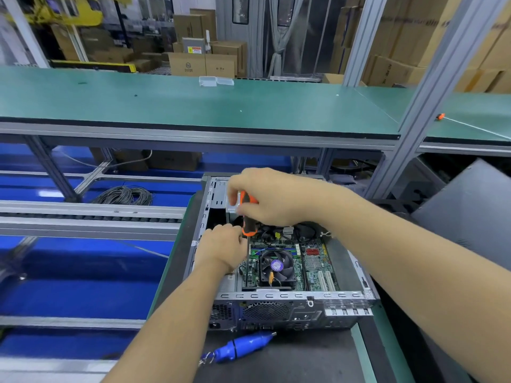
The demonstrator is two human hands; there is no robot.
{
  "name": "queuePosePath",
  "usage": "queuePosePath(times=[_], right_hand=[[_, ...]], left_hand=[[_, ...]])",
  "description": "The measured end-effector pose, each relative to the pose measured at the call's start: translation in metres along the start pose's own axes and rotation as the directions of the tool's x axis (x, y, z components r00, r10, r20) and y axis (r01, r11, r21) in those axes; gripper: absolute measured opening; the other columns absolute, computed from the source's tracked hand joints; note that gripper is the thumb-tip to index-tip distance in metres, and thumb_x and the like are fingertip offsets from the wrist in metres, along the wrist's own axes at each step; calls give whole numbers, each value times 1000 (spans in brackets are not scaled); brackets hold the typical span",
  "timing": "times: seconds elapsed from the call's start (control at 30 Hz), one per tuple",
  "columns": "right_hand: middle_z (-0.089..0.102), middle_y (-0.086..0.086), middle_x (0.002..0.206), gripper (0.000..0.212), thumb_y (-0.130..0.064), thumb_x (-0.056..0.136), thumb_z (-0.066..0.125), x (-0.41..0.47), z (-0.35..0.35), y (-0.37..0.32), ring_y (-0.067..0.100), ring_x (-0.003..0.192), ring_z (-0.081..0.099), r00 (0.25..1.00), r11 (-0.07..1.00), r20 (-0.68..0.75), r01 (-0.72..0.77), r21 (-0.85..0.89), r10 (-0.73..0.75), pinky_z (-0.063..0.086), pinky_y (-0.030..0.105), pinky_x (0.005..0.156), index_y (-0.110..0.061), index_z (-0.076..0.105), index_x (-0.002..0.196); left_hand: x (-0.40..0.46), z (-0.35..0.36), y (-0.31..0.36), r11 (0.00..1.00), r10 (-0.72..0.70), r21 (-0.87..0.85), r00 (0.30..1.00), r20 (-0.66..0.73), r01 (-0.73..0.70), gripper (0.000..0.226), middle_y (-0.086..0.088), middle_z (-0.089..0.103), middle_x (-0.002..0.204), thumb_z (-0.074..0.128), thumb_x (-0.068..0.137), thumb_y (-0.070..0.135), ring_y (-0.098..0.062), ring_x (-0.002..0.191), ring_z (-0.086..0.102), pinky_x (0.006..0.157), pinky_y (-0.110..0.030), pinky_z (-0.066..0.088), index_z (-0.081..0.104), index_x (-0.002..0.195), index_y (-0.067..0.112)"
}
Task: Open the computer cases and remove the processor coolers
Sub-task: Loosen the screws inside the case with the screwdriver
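Computer case (279,305): lower centre of the frame, lying open-side up on a dark mat (293,360); rear panel with vent grille toward the bottom edge.
Processor cooler (276,268): inside the case, seated on the green motherboard (318,268); black fan with a purple hub label, just right of the left wrist.
Screwdriver (248,214): orange-and-black handle upright above the cooler's left side; thin shaft running down past the left hand toward the board, tip hard to make out.
Right hand (272,199): centre of the frame, fingers (235,193) curled over the top of the screwdriver handle, gripping it from above.
Right arm: bare forearm stretching from the lower right corner up and left across the case.
Left hand (224,248): just below and left of the right hand, fingers bent tight around the lower end of the handle and the shaft, steadying it.
Left arm: rising from the bottom edge, crossing the case's left wall.
Blue tool (243,348): lying on the mat below the case's rear panel, metal tip pointing right, key ring at its left end.
Table (193,106): green-topped, across the upper half, carrying a small clear plastic box (215,81).
Cable coil (124,195): left of the case, on blue flooring beneath the metal frame rails.
Cardboard boxes (201,63): stacked in the upper background.
Grey panel (470,205): leaning at the right edge.
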State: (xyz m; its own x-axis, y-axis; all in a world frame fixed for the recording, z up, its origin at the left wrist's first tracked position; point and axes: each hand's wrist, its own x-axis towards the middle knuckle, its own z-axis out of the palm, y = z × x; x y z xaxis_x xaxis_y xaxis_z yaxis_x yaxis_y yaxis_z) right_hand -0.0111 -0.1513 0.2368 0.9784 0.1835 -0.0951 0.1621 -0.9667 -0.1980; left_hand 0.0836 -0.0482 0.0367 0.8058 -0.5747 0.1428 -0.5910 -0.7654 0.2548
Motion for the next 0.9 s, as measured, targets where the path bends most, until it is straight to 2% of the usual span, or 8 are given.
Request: queuePosePath(times=[0.07,0.17,0.2,0.3,0.4,0.53,0.7,0.9], right_hand=[[50,-6,97,28,-26,96,61,-2,-4,2,19,93,51,998,998,56,15,57,-18,44,37,81,-24,50,121],[53,2,102,43,-53,96,55,3,0,2,26,94,54,992,984,-19,-125,-129,124,46,38,78,-15,51,116],[54,5,103,42,-53,97,52,5,2,4,28,93,55,989,978,-59,-141,-153,133,47,40,78,-14,51,113],[60,8,98,25,-27,98,60,3,8,8,23,84,56,996,994,-87,-6,113,16,49,41,76,-20,44,116],[59,5,84,40,-14,91,66,1,17,8,16,70,51,988,950,-148,77,303,-32,46,35,64,-26,38,117],[57,-6,87,44,-12,86,70,4,36,11,7,74,53,928,915,-369,110,389,45,45,28,65,-24,46,120],[60,9,86,64,-10,89,68,3,56,18,27,68,61,928,894,-359,76,442,99,56,47,70,-38,32,133],[63,6,85,65,-10,86,70,6,38,27,26,66,63,882,892,-450,87,443,137,57,45,70,-40,34,131]], left_hand=[[1,0,-1,1000,14,19,1000,8,-14,23,4,38,71,43,97,30,-24,72,39,69,-35,30,42,77,18],[2,1,0,999,18,40,1000,18,-18,24,3,43,72,40,95,28,-23,72,42,69,-36,31,43,74,17],[2,1,0,999,15,41,1000,16,-15,25,3,43,71,40,95,28,-23,71,42,69,-36,31,43,73,17],[2,2,-1,998,34,46,999,10,-34,23,3,40,72,43,97,30,-23,73,42,69,-35,30,44,79,17],[0,1,-2,1000,21,15,1000,-12,-21,20,1,38,69,45,96,29,-25,69,40,66,-35,29,46,81,16],[-1,0,0,995,42,93,999,-11,-40,21,0,34,65,45,94,29,-24,66,36,65,-34,26,45,78,15],[2,3,-2,998,56,31,998,-12,-56,16,2,39,73,48,95,32,-24,71,40,68,-34,33,46,85,20],[3,7,-5,1000,25,10,1000,-4,-25,25,5,41,69,46,93,29,-22,70,43,69,-35,32,39,71,22]])
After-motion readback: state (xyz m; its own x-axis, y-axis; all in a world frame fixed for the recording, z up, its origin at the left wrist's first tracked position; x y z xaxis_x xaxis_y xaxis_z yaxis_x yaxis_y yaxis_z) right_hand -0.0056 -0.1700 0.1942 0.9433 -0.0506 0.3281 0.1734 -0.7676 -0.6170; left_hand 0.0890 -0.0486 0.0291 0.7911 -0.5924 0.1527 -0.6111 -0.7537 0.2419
